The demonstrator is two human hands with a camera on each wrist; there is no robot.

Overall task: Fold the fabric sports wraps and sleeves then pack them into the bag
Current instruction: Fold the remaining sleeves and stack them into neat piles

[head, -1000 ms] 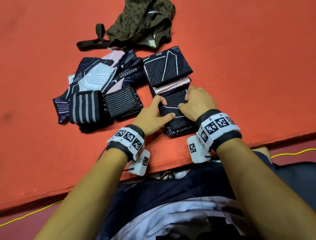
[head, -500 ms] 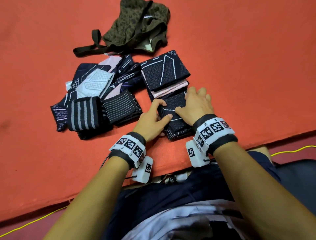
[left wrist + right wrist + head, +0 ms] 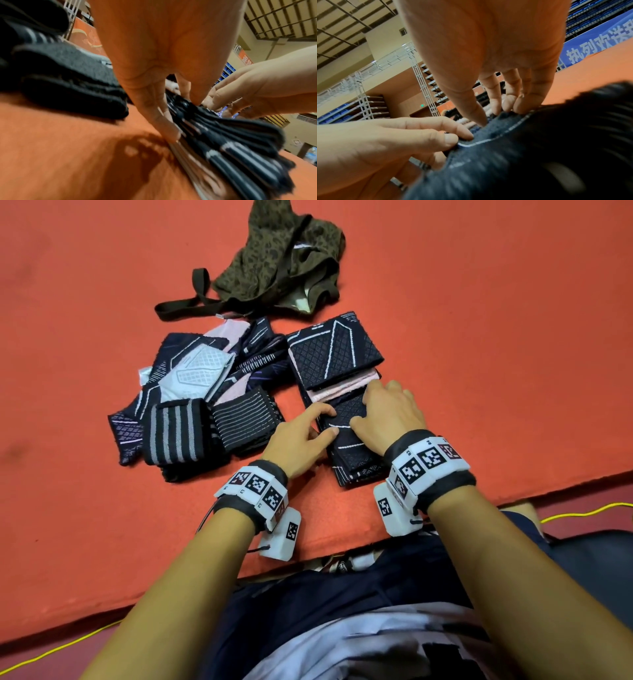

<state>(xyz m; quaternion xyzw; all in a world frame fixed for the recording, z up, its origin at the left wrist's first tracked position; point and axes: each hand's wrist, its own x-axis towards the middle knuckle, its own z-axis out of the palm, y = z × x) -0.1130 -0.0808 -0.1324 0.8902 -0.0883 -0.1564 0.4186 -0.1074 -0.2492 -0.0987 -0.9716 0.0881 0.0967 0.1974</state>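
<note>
A folded dark sleeve with thin white lines (image 3: 354, 455) lies near the mat's front edge. My left hand (image 3: 329, 422) pinches its left edge, thumb on top; the right wrist view shows that pinch (image 3: 459, 136). My right hand (image 3: 370, 409) presses flat on the sleeve (image 3: 530, 148), fingers straight. Just beyond them a folded dark diamond-patterned sleeve (image 3: 334, 354) rests on a pink layer (image 3: 346, 386). The camouflage bag (image 3: 284, 258) lies crumpled at the far side, its mouth slack.
A loose pile of dark, white and pink wraps (image 3: 195, 371) sits left of the hands, with a grey-striped wrap (image 3: 174, 436) and a thin-striped one (image 3: 245, 419) in front. The orange mat (image 3: 479, 337) ends just before my lap. A yellow cable (image 3: 582, 513) runs along the floor.
My right hand's fingers have slid away from me along the sleeve toward the pink layer and straightened. The left hand stays at the sleeve's left edge.
</note>
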